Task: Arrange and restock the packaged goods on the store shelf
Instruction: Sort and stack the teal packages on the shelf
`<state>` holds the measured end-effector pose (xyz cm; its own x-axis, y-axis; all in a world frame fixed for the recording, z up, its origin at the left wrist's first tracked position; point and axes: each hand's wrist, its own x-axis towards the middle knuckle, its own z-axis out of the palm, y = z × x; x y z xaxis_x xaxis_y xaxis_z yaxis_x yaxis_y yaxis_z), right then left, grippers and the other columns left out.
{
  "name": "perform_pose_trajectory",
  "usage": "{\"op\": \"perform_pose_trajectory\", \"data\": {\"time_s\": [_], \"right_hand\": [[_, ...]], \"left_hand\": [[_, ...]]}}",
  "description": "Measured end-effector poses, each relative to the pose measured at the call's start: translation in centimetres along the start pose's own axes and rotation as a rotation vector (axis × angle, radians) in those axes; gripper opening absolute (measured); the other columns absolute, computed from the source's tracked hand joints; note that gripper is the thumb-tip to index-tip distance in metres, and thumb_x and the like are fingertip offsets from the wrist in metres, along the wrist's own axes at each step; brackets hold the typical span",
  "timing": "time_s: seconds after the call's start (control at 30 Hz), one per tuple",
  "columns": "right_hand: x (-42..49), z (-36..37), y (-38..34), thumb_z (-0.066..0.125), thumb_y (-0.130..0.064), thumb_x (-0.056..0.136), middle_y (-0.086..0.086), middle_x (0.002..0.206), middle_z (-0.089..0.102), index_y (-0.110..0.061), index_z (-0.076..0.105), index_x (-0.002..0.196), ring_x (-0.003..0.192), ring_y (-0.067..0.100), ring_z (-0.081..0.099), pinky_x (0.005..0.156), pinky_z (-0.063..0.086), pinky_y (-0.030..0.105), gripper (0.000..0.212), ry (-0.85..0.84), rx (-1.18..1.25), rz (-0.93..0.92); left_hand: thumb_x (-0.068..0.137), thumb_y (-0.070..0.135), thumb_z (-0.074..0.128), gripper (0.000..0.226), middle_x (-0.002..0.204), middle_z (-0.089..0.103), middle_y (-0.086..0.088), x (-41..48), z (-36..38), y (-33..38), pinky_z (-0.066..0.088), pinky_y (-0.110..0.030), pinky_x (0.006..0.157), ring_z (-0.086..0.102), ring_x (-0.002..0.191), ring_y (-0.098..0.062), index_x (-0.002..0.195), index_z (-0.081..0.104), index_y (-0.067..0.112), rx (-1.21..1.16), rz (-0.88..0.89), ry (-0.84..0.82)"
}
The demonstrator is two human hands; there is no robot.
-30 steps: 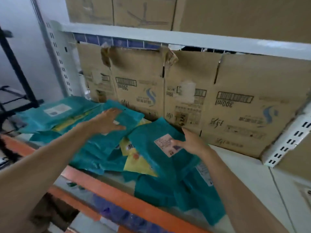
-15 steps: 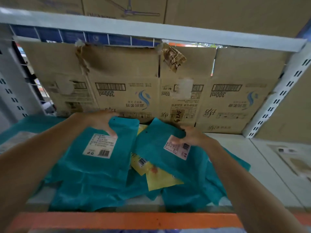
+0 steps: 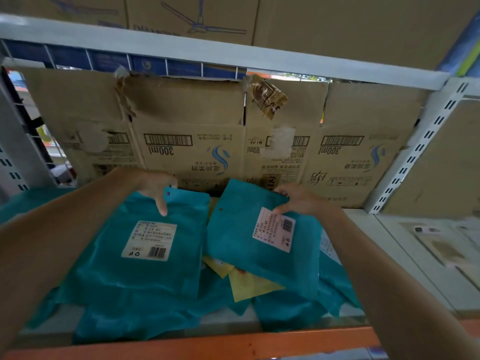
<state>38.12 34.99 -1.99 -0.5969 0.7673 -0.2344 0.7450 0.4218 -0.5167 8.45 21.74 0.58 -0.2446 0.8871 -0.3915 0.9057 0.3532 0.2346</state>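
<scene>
Both hands have moved to the back of the pile since a second ago. The left hand (image 3: 153,188) now pinches the top edge of the left pouch (image 3: 145,258), thumb on its face. The right hand (image 3: 301,200) pinches the top corner of the right pouch (image 3: 259,255), which lies tilted just beside it. Both teal pouches lie label-up on a heap of teal packs (image 3: 124,320) with a yellow packet (image 3: 249,284) showing between them. They sit on a white shelf (image 3: 389,245) with an orange front rail (image 3: 207,346). Flattened cardboard boxes (image 3: 194,113) line the back under a white beam (image 3: 233,55), and a slotted upright (image 3: 415,152) stands at right.
</scene>
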Motion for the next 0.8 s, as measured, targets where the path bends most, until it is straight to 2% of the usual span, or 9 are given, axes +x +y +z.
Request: {"op": "perform_pose_trajectory", "data": {"time_s": [0.03,0.1,0.23,0.33,0.43,0.5,0.6,0.7,0.8], "right_hand": [[0.0,-0.3,-0.1,0.074,-0.013,0.078,0.008,0.125,0.052,-0.007,0.054,0.123,0.121,0.023,0.045,0.098,0.032,0.028,0.05,0.013,-0.006,-0.014],[-0.5,-1.1,-0.7,0.074,-0.013,0.077,0.01,0.128,0.051,-0.007,0.053,0.125,0.124,0.024,0.044,0.098,0.031,0.027,0.053,0.017,-0.01,-0.045],[-1.9,-3.0,-2.2,0.073,-0.007,0.076,0.013,0.127,0.054,-0.001,0.051,0.127,0.121,0.025,0.047,0.092,0.034,0.021,0.056,0.007,0.034,-0.093],[-3.3,-4.3,-3.3,0.073,-0.005,0.076,0.012,0.117,0.06,0.002,0.055,0.121,0.107,0.02,0.054,0.087,0.039,0.023,0.049,0.002,0.057,-0.125],[-4.7,-5.5,-4.2,0.071,-0.005,0.078,0.007,0.108,0.063,-0.001,0.058,0.115,0.096,0.014,0.056,0.074,0.044,0.011,0.04,-0.013,0.05,-0.162],[-5.6,-6.3,-4.7,0.071,-0.006,0.078,0.005,0.103,0.066,-0.005,0.06,0.108,0.087,0.011,0.06,0.068,0.045,0.006,0.032,-0.008,0.059,-0.191],[-6.6,-7.9,-4.9,0.071,-0.007,0.078,0.007,0.102,0.069,-0.009,0.061,0.1,0.081,0.007,0.062,0.074,0.047,0.015,0.024,0.068,0.073,-0.234],[-7.5,-9.4,-4.6,0.074,-0.01,0.077,0.005,0.103,0.067,-0.01,0.063,0.096,0.088,0.012,0.061,0.077,0.045,0.025,0.022,0.213,-0.013,-0.285],[-8.3,-10.5,-3.9,0.076,-0.011,0.074,0.01,0.093,0.067,-0.009,0.066,0.089,0.086,0.024,0.061,0.077,0.044,0.032,0.019,0.341,-0.115,-0.331]], "left_hand": [[0.076,0.01,0.074,0.067,0.137,0.046,-0.019,-0.1,-0.3,-0.3,0.046,-0.033,0.086,0.045,0.125,-0.034,0.135,0.042,0.002,-0.04,0.001,-0.019],[0.075,0.009,0.075,0.064,0.134,0.049,-0.019,-0.6,-0.7,-0.5,0.044,-0.024,0.07,0.047,0.123,-0.035,0.131,0.046,0.002,-0.085,0.005,-0.054],[0.072,0.018,0.079,0.055,0.124,0.058,-0.015,-1.4,-1.8,-1.3,0.043,-0.027,0.079,0.055,0.114,-0.034,0.12,0.056,0.004,-0.071,0.047,0.018],[0.07,0.022,0.08,0.044,0.113,0.065,-0.014,-2.4,-3.2,-1.3,0.046,-0.024,0.07,0.061,0.092,-0.025,0.106,0.064,0.003,-0.072,0.099,0.046],[0.072,0.02,0.079,0.028,0.104,0.067,-0.013,-3.4,-4.5,-0.4,0.048,-0.028,0.075,0.059,0.085,-0.019,0.094,0.064,0.01,-0.005,0.111,0.103],[0.072,0.018,0.079,0.019,0.096,0.068,-0.01,-4.5,-5.3,0.5,0.048,-0.025,0.069,0.061,0.077,-0.013,0.084,0.064,0.012,-0.018,0.139,0.101],[0.071,0.016,0.078,0.014,0.079,0.071,-0.002,-6.7,-6.6,2.1,0.046,-0.015,0.056,0.061,0.057,-0.001,0.08,0.07,0.009,-0.041,0.203,0.111],[0.072,0.017,0.078,0.012,0.077,0.071,-0.001,-8.1,-7.3,3.4,0.043,-0.018,0.054,0.059,0.057,-0.002,0.08,0.071,0.01,0.005,0.255,0.207],[0.07,0.02,0.079,0.012,0.069,0.068,-0.001,-8.7,-7.8,5.0,0.04,-0.021,0.054,0.055,0.053,-0.002,0.067,0.068,0.017,0.066,0.3,0.298]]}}
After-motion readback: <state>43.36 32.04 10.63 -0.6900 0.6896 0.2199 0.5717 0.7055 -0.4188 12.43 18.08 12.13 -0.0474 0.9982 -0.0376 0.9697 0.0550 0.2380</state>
